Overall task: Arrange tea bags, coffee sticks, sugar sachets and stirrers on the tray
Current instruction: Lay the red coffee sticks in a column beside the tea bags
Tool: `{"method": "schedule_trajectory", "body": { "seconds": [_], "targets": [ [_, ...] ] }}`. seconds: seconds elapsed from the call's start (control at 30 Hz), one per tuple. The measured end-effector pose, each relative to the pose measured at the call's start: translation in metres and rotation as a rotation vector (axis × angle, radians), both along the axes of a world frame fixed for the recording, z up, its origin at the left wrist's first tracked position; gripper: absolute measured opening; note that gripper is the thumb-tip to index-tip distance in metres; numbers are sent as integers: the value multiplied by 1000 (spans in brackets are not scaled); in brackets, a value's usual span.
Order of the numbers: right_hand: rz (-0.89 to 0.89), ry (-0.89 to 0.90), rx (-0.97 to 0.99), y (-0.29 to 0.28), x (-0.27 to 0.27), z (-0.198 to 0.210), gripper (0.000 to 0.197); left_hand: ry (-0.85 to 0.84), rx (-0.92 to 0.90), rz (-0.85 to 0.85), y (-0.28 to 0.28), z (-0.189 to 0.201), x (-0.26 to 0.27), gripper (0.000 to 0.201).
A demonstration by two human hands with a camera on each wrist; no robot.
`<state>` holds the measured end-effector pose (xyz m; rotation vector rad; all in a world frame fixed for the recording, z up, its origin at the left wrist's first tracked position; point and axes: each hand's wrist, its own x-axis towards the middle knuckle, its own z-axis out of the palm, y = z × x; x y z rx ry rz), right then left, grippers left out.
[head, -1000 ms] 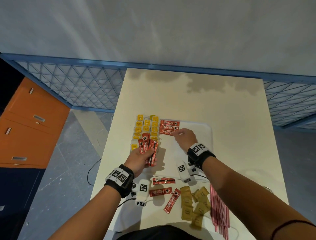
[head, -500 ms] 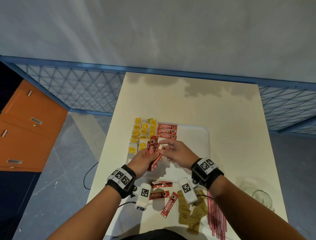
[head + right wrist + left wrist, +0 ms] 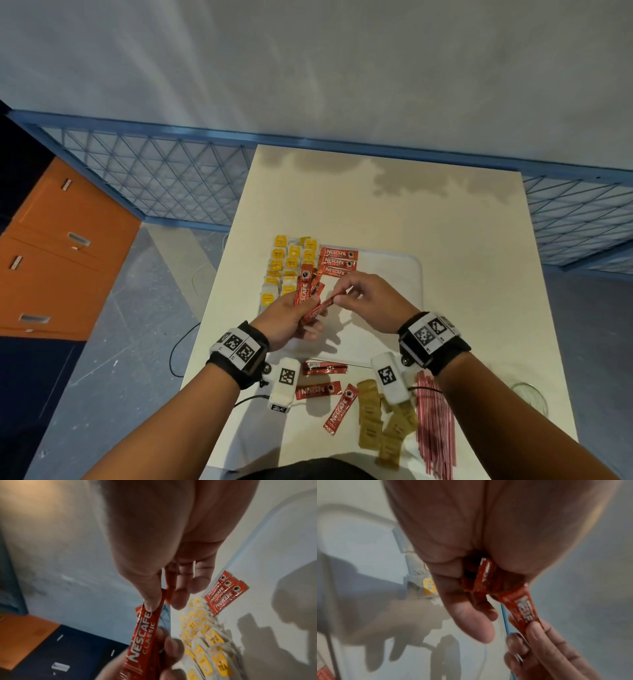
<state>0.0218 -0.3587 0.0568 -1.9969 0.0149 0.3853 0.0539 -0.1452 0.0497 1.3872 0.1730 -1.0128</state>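
Observation:
My left hand [image 3: 287, 318] grips a bunch of red coffee sticks [image 3: 306, 286] above the white tray [image 3: 404, 284]. My right hand [image 3: 356, 294] pinches the end of one coffee stick [image 3: 317, 310] that still sits in the left hand's bunch [image 3: 483, 578]; thumb and forefinger hold it [image 3: 145, 626]. Three coffee sticks [image 3: 337, 262] lie in a row on the tray, beside several yellow-tagged tea bags [image 3: 287, 263]. Loose coffee sticks [image 3: 318, 390], brown sugar sachets [image 3: 380, 421] and red stirrers [image 3: 435, 421] lie on the table near me.
The cream table [image 3: 428, 212] has bare surface beyond the tray. A glass rim [image 3: 529, 397] shows at the table's right edge. A blue mesh fence [image 3: 154, 181] and an orange cabinet [image 3: 58, 253] stand to the left. A cable [image 3: 181, 346] hangs off the left edge.
My right hand left the row of three sticks on the tray, came back to the left hand and took hold of one stick from the bunch.

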Motion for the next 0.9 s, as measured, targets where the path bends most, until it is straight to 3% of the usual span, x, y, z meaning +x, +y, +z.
{"method": "schedule_trajectory", "body": {
  "seconds": [0.1, 0.2, 0.27, 0.47, 0.6, 0.73, 0.9],
  "targets": [
    [-20, 60, 100, -7, 5, 15, 6, -36, 49, -49, 5, 0, 4, 17],
    [-44, 43, 151, -9, 10, 20, 24, -128, 127, -184, 10, -2, 6, 6],
    [-40, 40, 137, -6, 13, 21, 31, -206, 174, -284, 10, -1, 6, 11],
    [-3, 81, 60, 2, 14, 10, 13, -289, 178, -396, 7, 3, 4, 17],
    [-95, 87, 52, 1, 10, 7, 13, -333, 198, -414, 12, -1, 5, 16],
    [-259, 117, 174, -7, 9, 0, 17, -304, 234, -297, 17, -9, 4, 18],
    [-520, 247, 485, -10, 6, -7, 22, -123, 120, 69, 17, -19, 4, 10]
  ]
}}
